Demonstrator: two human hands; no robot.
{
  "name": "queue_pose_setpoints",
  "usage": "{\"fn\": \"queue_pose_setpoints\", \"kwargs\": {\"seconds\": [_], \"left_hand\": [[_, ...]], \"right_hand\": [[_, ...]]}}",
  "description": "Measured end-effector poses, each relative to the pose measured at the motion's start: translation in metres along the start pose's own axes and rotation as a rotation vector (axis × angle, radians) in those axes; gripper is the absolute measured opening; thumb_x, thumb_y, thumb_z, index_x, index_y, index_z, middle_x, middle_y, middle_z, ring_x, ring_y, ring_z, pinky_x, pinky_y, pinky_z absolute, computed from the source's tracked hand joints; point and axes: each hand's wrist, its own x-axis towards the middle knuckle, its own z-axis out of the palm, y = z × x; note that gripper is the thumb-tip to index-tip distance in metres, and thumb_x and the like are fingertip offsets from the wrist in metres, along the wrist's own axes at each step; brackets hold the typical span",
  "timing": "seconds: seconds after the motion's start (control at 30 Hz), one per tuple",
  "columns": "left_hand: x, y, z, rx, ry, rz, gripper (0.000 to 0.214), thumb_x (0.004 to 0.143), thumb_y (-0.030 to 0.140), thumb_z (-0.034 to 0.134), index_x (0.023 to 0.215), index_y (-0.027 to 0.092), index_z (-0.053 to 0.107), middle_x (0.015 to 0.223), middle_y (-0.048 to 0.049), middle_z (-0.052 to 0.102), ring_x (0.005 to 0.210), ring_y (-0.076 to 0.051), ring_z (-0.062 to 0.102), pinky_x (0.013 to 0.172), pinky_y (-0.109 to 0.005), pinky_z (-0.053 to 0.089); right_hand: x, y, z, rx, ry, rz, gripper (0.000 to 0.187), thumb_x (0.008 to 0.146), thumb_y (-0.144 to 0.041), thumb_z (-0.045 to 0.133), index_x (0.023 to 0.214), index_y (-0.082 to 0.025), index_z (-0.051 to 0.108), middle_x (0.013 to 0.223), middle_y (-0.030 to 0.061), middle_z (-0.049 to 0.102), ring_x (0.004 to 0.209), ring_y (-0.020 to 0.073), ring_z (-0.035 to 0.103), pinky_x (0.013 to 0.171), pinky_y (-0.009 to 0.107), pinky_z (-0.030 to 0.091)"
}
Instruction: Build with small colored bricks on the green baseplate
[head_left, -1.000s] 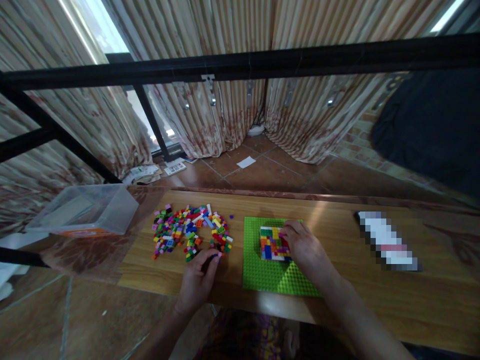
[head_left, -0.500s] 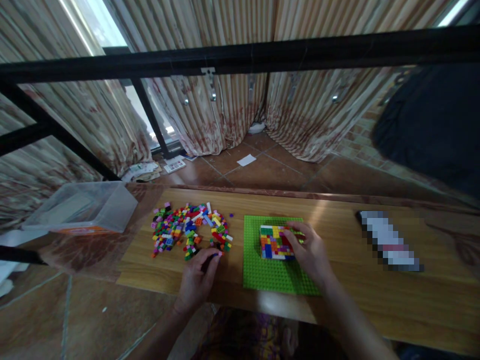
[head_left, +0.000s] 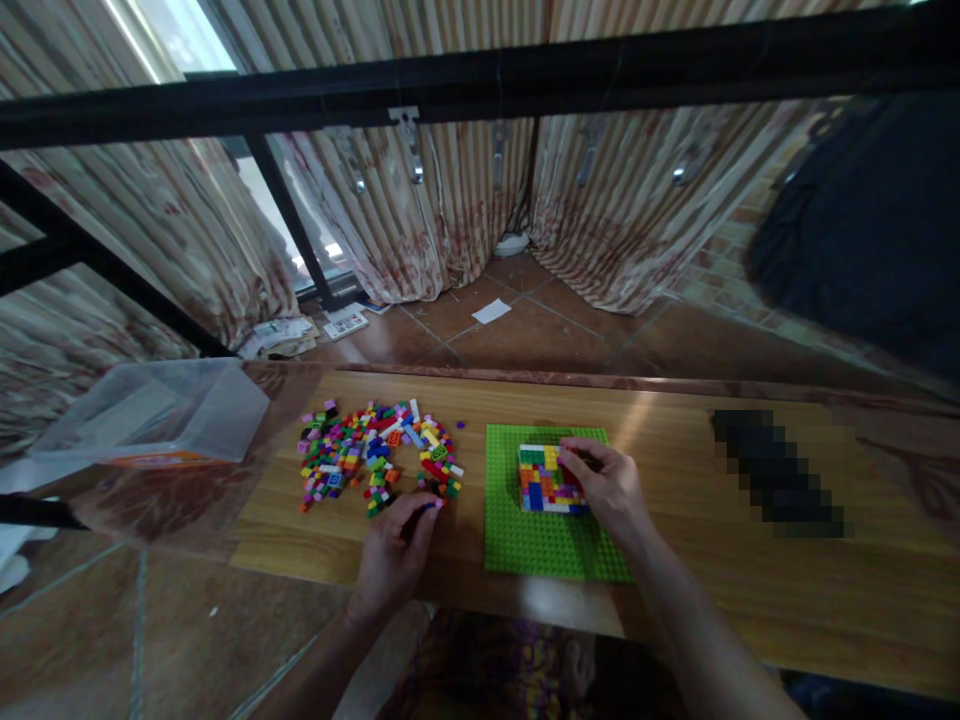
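Observation:
My left hand [head_left: 394,550] rests by the near edge of a pile of loose toy bricks [head_left: 352,450]. Its thumb and forefinger pinch a small toy brick, of which only a bit of blue and pink shows. On the green baseplate [head_left: 517,545] sits a low block of many-coloured toy bricks [head_left: 540,485], with white, orange, blue and yellow pieces. My right hand [head_left: 611,490] reaches over its right side, fingertips closed together at the upper right of the block. Red shows under those fingers, but what they hold is hidden.
A clear plastic box [head_left: 180,410] stands to the left of the wooden board [head_left: 675,590]. A blurred-out dark oblong thing [head_left: 780,475] lies on the right. A black metal bar [head_left: 480,85] crosses in front of the curtains. One purple brick [head_left: 460,425] lies apart from the pile.
My right hand's fingertips have shifted slightly left and back over the brick block. The left hand keeps its pinch in nearly the same place. The view has tilted down a little.

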Motion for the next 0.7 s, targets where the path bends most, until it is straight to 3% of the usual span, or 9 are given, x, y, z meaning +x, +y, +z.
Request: {"fn": "queue_pose_setpoints", "kwargs": {"seconds": [0.17,0.27,0.33,0.43,0.5,0.6,0.7], "left_hand": [[0.0,-0.004,0.001,-0.015,0.013,0.014,0.02,0.087,0.031,0.053,0.097,0.02,0.066,0.094,-0.0051,0.07,0.088,-0.018,0.065,0.081,-0.03,0.052],[-0.001,-0.002,-0.001,-0.02,0.027,0.021,0.019,0.086,0.032,0.054,0.095,0.02,0.066,0.092,-0.0046,0.07,0.087,-0.018,0.065,0.08,-0.029,0.052],[-0.003,0.003,-0.002,-0.041,0.027,0.025,0.019,0.086,0.032,0.054,0.095,0.02,0.067,0.091,-0.0048,0.07,0.086,-0.018,0.066,0.079,-0.029,0.053],[-0.007,0.018,0.0,-0.105,-0.006,0.019,0.02,0.086,0.032,0.055,0.097,0.021,0.067,0.092,-0.0051,0.07,0.086,-0.018,0.066,0.078,-0.029,0.054],[-0.01,0.032,0.006,-0.161,-0.062,0.009,0.021,0.086,0.032,0.055,0.099,0.021,0.067,0.092,-0.0049,0.071,0.086,-0.017,0.066,0.078,-0.029,0.055],[-0.016,0.055,0.017,-0.24,-0.157,0.013,0.022,0.086,0.03,0.054,0.104,0.022,0.066,0.097,-0.0052,0.071,0.088,-0.017,0.066,0.08,-0.03,0.055],[-0.019,0.073,0.026,-0.263,-0.24,0.021,0.027,0.086,0.026,0.054,0.112,0.024,0.062,0.103,-0.0048,0.07,0.094,-0.017,0.066,0.084,-0.03,0.055]], "right_hand": [[0.002,0.005,0.0,0.004,-0.029,-0.013,0.047,0.061,-0.051,0.074,0.09,-0.014,0.071,0.078,0.0065,0.071,0.064,0.0177,0.064,0.057,0.031,0.055],[-0.002,0.002,-0.006,0.005,-0.054,-0.066,0.05,0.068,-0.051,0.07,0.102,-0.014,0.068,0.089,0.0093,0.071,0.07,0.0193,0.066,0.063,0.035,0.056],[-0.011,-0.004,-0.011,-0.048,0.018,-0.181,0.047,0.074,-0.05,0.064,0.106,-0.015,0.066,0.095,0.0109,0.07,0.076,0.0203,0.066,0.067,0.036,0.055],[-0.04,-0.015,-0.012,-0.205,0.175,-0.39,0.032,0.08,-0.045,0.058,0.096,-0.019,0.069,0.096,0.01,0.069,0.084,0.0215,0.064,0.076,0.039,0.053],[-0.067,-0.021,-0.007,-0.228,0.085,-0.407,0.026,0.084,-0.041,0.055,0.094,-0.022,0.069,0.095,0.008,0.07,0.085,0.0207,0.064,0.076,0.037,0.052],[-0.106,-0.023,0.007,-0.187,-0.112,-0.32,0.024,0.084,-0.039,0.057,0.098,-0.024,0.069,0.097,0.007,0.07,0.086,0.0202,0.065,0.073,0.033,0.052],[-0.129,-0.019,0.016,-0.121,-0.186,-0.225,0.023,0.082,-0.039,0.059,0.096,-0.024,0.07,0.094,0.0059,0.07,0.086,0.0204,0.065,0.072,0.031,0.052]]}}
